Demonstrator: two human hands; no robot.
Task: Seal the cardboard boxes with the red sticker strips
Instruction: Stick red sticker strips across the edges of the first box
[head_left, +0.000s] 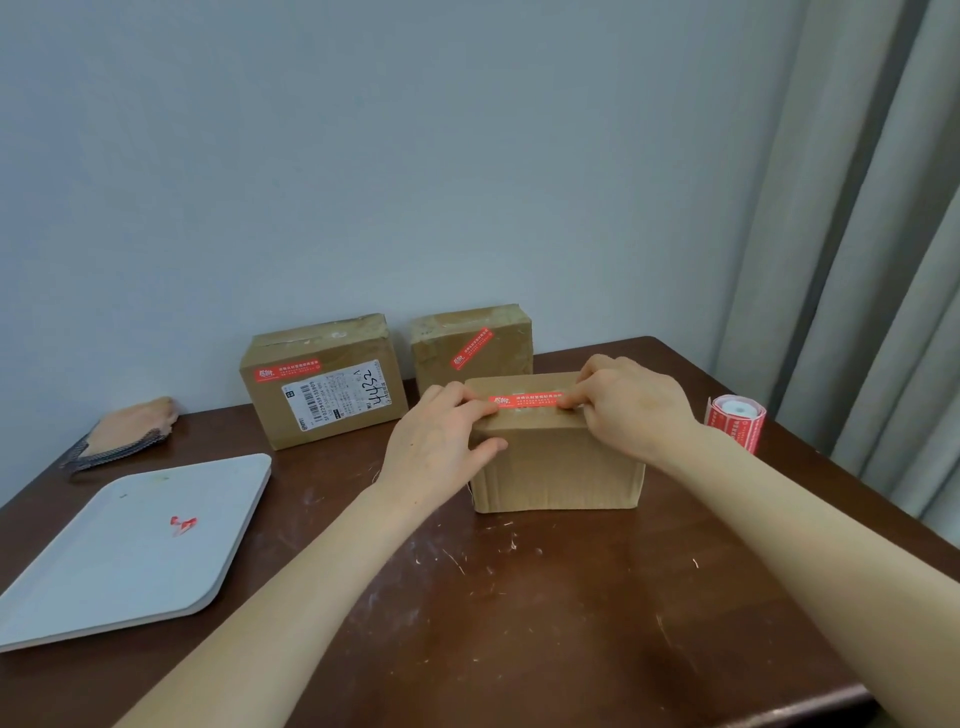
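Both hands press a red strip (527, 401) along the front box's top, near its front edge.

From the front box (556, 467), I see the grey tray (130, 545) at eight o'clock, close to the table's left edge, with bare wood between them. A labelled box (322, 384) sits at ten and a second box (470, 343) at twelve, both against the wall. My left hand (441, 441) lays loosely bent fingers on the strip's left end, thumb flat on the box's front face. The right hand (631, 405) sets bent fingertips on the right end, gripping nothing. The sticker roll (736, 421) stands at two, near the table's (519, 597) right edge.
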